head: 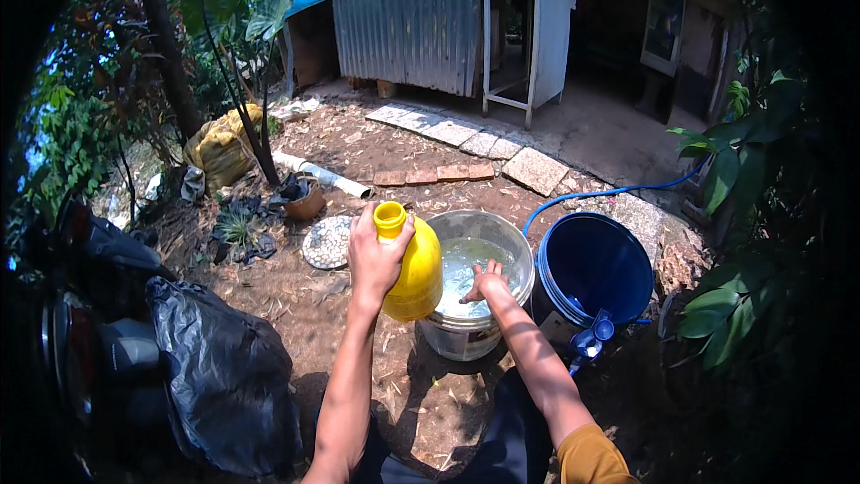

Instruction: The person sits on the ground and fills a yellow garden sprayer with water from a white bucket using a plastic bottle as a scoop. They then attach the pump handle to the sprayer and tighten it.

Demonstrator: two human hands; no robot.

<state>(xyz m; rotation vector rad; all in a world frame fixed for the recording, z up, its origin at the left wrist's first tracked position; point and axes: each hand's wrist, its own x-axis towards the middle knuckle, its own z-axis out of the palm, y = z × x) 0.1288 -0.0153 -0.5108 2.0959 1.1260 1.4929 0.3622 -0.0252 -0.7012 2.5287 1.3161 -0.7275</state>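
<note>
My left hand (pixel 376 252) grips a yellow plastic bottle (pixel 420 275) by its neck and shoulder. The bottle's mouth has no cap on, and it hangs at the left rim of a pale plastic bucket (pixel 463 343). Clear, rippling water (pixel 463 259) stands inside this bucket. Above the water, near the bucket's right side, my right hand (pixel 488 282) is spread with nothing in it; whether the fingertips touch the surface I cannot tell. Just right of it stands a dark blue bucket (pixel 594 269), its inside in shadow. A blue fitting (pixel 591 336) sits at its front rim.
A blue hose (pixel 625 189) runs behind the buckets. A black plastic bag (pixel 222 376) and part of a motorcycle (pixel 114 343) are at left. Further off lie a pebbled stepping stone (pixel 327 243), a white pipe (pixel 322 173), bricks (pixel 433 174) and a potted plant (pixel 304 198).
</note>
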